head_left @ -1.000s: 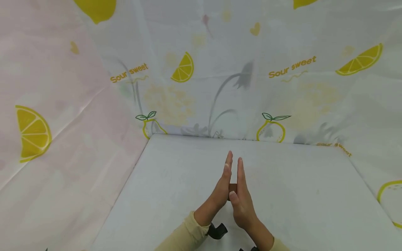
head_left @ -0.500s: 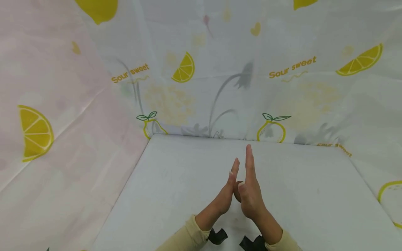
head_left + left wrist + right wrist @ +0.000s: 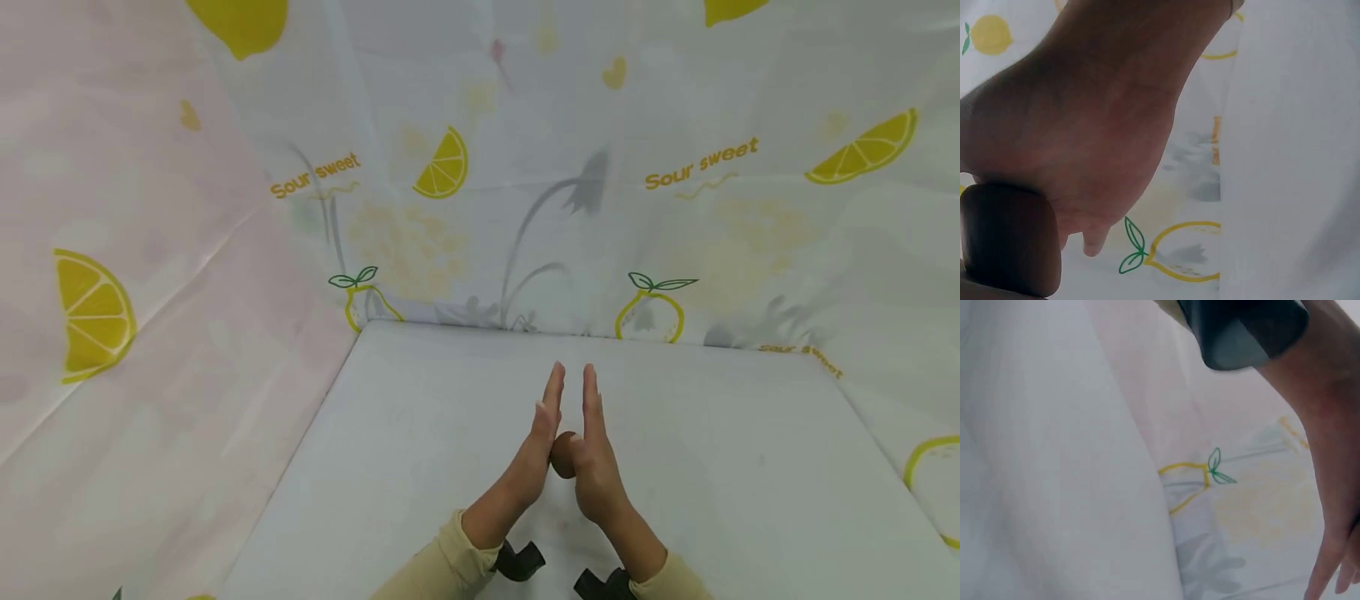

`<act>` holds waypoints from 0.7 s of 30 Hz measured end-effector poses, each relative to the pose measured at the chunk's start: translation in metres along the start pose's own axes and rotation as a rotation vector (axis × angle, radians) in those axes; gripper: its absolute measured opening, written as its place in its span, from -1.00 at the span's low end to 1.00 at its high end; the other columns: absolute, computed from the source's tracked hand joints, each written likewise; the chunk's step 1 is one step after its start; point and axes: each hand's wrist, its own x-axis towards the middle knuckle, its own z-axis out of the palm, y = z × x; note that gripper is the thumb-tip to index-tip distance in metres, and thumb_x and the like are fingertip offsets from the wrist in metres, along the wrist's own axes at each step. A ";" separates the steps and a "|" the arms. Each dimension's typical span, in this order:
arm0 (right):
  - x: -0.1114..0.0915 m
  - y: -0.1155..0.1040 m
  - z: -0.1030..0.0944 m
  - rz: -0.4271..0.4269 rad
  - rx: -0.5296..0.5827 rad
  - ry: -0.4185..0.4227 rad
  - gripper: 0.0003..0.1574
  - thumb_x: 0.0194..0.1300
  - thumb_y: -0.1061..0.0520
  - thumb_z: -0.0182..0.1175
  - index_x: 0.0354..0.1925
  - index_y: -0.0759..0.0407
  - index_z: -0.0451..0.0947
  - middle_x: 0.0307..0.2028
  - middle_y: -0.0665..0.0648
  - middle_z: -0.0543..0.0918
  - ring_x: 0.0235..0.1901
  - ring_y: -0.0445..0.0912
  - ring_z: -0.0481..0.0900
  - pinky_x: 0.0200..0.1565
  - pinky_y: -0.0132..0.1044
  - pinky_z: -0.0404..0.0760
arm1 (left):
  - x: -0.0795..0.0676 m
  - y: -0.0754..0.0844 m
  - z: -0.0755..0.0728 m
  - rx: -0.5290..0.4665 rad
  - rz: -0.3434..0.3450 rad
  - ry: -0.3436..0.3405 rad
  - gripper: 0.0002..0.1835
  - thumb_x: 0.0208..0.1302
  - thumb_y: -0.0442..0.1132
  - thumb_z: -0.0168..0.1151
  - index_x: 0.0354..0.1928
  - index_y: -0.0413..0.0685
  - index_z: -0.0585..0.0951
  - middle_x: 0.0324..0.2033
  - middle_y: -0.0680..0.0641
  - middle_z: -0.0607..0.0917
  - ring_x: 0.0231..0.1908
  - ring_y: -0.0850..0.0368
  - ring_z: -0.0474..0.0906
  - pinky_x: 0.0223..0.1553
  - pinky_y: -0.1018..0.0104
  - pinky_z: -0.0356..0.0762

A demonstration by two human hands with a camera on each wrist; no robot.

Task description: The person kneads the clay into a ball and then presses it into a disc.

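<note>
A small brown lump (image 3: 562, 457), smooth and round-edged, sits between my two palms above the table. Straight fingers pointing away, my left hand (image 3: 531, 458) presses it from the left. My right hand (image 3: 598, 479) flanks it on the other side, also straight-fingered, its thumb overlapping part of the lump. The fingertips of the two hands stand apart. In the left wrist view the brown lump (image 3: 1010, 240) looks like a short, thick cylinder against the right palm (image 3: 1097, 150). The right wrist view catches the left hand (image 3: 1338, 550) at its edge; the lump cannot be told there.
Beneath the hands lies a white tabletop (image 3: 420, 417). A lemon-printed sheet (image 3: 480, 233) rises behind it and along both sides. Black wrist camera mounts (image 3: 521, 561) hang under the forearms, close to each other.
My hands have slid back and forth against each other: the right fingertips reached ahead half a second ago and are now level with the left. The lump has turned, showing a rounder outline than at first.
</note>
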 end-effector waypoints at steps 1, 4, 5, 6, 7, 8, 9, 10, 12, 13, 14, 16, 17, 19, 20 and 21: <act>-0.002 -0.001 0.003 -0.027 -0.028 0.003 -0.06 0.64 -0.30 -0.37 0.63 0.21 -0.34 -0.16 -0.15 0.64 -0.11 -0.37 0.55 0.50 -0.27 -0.32 | 0.001 -0.001 -0.001 0.001 -0.007 0.018 -0.12 0.50 0.42 -0.73 0.63 0.04 -0.35 0.61 0.06 -0.31 0.58 0.12 -0.39 0.51 -0.17 -0.27; -0.008 -0.007 0.011 -0.103 -0.094 0.020 -0.04 0.63 -0.24 -0.30 0.60 0.36 -0.30 0.57 0.20 0.09 0.55 -0.03 0.03 0.51 -0.25 -0.36 | 0.006 -0.003 -0.002 0.001 -0.022 0.063 -0.16 0.52 0.39 -0.70 0.64 0.06 -0.33 0.61 0.10 -0.29 0.58 0.15 -0.38 0.51 -0.17 -0.28; -0.009 -0.009 0.013 -0.124 -0.101 0.026 -0.03 0.63 -0.24 -0.28 0.59 0.40 -0.29 0.61 0.30 -0.20 0.60 0.07 -0.24 0.51 -0.25 -0.35 | 0.007 -0.004 -0.002 0.000 -0.024 0.068 -0.16 0.53 0.38 -0.68 0.64 0.07 -0.33 0.61 0.12 -0.29 0.57 0.16 -0.40 0.51 -0.16 -0.30; -0.010 -0.011 0.014 -0.144 -0.106 0.033 -0.01 0.62 -0.24 -0.27 0.58 0.43 -0.29 0.60 0.37 -0.19 0.59 0.13 -0.23 0.52 -0.24 -0.33 | 0.008 -0.005 -0.002 0.006 -0.022 0.068 -0.17 0.54 0.37 -0.67 0.64 0.06 -0.33 0.61 0.12 -0.30 0.57 0.16 -0.41 0.51 -0.17 -0.32; -0.011 -0.014 0.015 -0.152 -0.106 0.040 0.00 0.62 -0.24 -0.26 0.58 0.44 -0.29 0.59 0.41 -0.19 0.59 0.15 -0.23 0.52 -0.25 -0.30 | 0.009 -0.006 -0.002 0.012 -0.019 0.065 -0.18 0.55 0.35 -0.67 0.64 0.06 -0.34 0.61 0.12 -0.31 0.57 0.16 -0.42 0.51 -0.17 -0.34; -0.011 -0.016 0.016 -0.159 -0.102 0.048 0.00 0.62 -0.24 -0.26 0.58 0.45 -0.28 0.58 0.43 -0.18 0.59 0.17 -0.24 0.52 -0.25 -0.28 | 0.009 -0.007 -0.002 0.020 -0.016 0.057 -0.19 0.56 0.35 -0.67 0.63 0.06 -0.34 0.60 0.12 -0.33 0.57 0.16 -0.44 0.50 -0.17 -0.35; -0.011 -0.019 0.016 -0.162 -0.098 0.055 0.00 0.61 -0.24 -0.26 0.57 0.45 -0.28 0.58 0.44 -0.17 0.59 0.17 -0.24 0.52 -0.25 -0.26 | 0.009 -0.009 -0.001 0.026 -0.008 0.048 -0.20 0.56 0.33 -0.68 0.63 0.04 -0.35 0.60 0.11 -0.34 0.57 0.15 -0.45 0.50 -0.18 -0.37; -0.010 -0.021 0.016 -0.167 -0.096 0.061 0.00 0.61 -0.25 -0.27 0.57 0.45 -0.27 0.58 0.44 -0.16 0.58 0.18 -0.24 0.52 -0.23 -0.26 | 0.008 -0.010 -0.001 0.031 -0.003 0.039 -0.21 0.57 0.32 -0.68 0.63 0.04 -0.36 0.60 0.11 -0.35 0.56 0.14 -0.46 0.50 -0.18 -0.39; -0.008 -0.025 0.014 -0.173 -0.096 0.069 0.00 0.61 -0.26 -0.28 0.57 0.45 -0.26 0.58 0.42 -0.15 0.58 0.19 -0.24 0.52 -0.19 -0.28 | 0.007 -0.013 0.000 0.037 -0.002 0.028 -0.21 0.58 0.31 -0.68 0.63 0.04 -0.36 0.60 0.10 -0.35 0.57 0.13 -0.46 0.50 -0.18 -0.40; -0.007 -0.027 0.013 -0.173 -0.096 0.071 0.01 0.61 -0.27 -0.30 0.57 0.45 -0.26 0.58 0.42 -0.15 0.58 0.19 -0.25 0.52 -0.18 -0.30 | 0.006 -0.014 0.001 0.030 -0.006 0.024 -0.22 0.58 0.30 -0.69 0.63 0.05 -0.37 0.60 0.09 -0.35 0.57 0.13 -0.46 0.50 -0.18 -0.39; -0.005 -0.029 0.012 -0.171 -0.096 0.073 0.01 0.61 -0.28 -0.31 0.58 0.44 -0.26 0.59 0.39 -0.15 0.58 0.19 -0.25 0.52 -0.19 -0.31 | 0.005 -0.015 0.002 0.025 -0.010 0.021 -0.22 0.58 0.31 -0.69 0.63 0.05 -0.36 0.60 0.09 -0.35 0.57 0.12 -0.46 0.50 -0.18 -0.39; -0.002 -0.032 0.009 -0.171 -0.097 0.078 0.04 0.61 -0.32 -0.34 0.58 0.44 -0.27 0.59 0.38 -0.16 0.59 0.18 -0.25 0.52 -0.20 -0.30 | 0.003 -0.016 0.004 0.021 -0.026 0.014 -0.22 0.58 0.30 -0.70 0.63 0.05 -0.36 0.61 0.08 -0.34 0.57 0.12 -0.44 0.50 -0.18 -0.37; 0.001 -0.033 0.007 -0.171 -0.094 0.081 0.04 0.61 -0.33 -0.35 0.58 0.43 -0.28 0.60 0.37 -0.16 0.59 0.16 -0.24 0.51 -0.23 -0.26 | 0.002 -0.017 0.005 0.021 -0.037 0.008 -0.22 0.58 0.30 -0.70 0.63 0.05 -0.36 0.61 0.08 -0.34 0.57 0.13 -0.43 0.50 -0.17 -0.36; 0.005 -0.033 0.003 -0.169 -0.090 0.088 0.04 0.61 -0.34 -0.36 0.59 0.41 -0.29 0.60 0.35 -0.17 0.59 0.13 -0.20 0.51 -0.27 -0.19 | 0.000 -0.017 0.007 0.028 -0.059 -0.001 -0.23 0.58 0.30 -0.72 0.63 0.05 -0.36 0.61 0.06 -0.34 0.56 0.15 -0.42 0.50 -0.15 -0.35; 0.008 -0.033 0.000 -0.166 -0.091 0.093 0.03 0.61 -0.33 -0.36 0.59 0.40 -0.30 0.60 0.34 -0.18 0.59 0.11 -0.20 0.50 -0.29 -0.17 | -0.002 -0.018 0.008 0.037 -0.063 -0.008 -0.22 0.57 0.30 -0.73 0.63 0.04 -0.36 0.61 0.05 -0.33 0.57 0.14 -0.42 0.50 -0.16 -0.34; 0.010 -0.033 -0.002 -0.168 -0.085 0.100 0.00 0.62 -0.30 -0.36 0.59 0.40 -0.31 0.60 0.35 -0.18 0.59 0.11 -0.19 0.50 -0.30 -0.14 | -0.003 -0.018 0.009 0.043 -0.066 -0.017 -0.22 0.57 0.30 -0.74 0.63 0.03 -0.37 0.61 0.04 -0.33 0.56 0.14 -0.42 0.50 -0.17 -0.34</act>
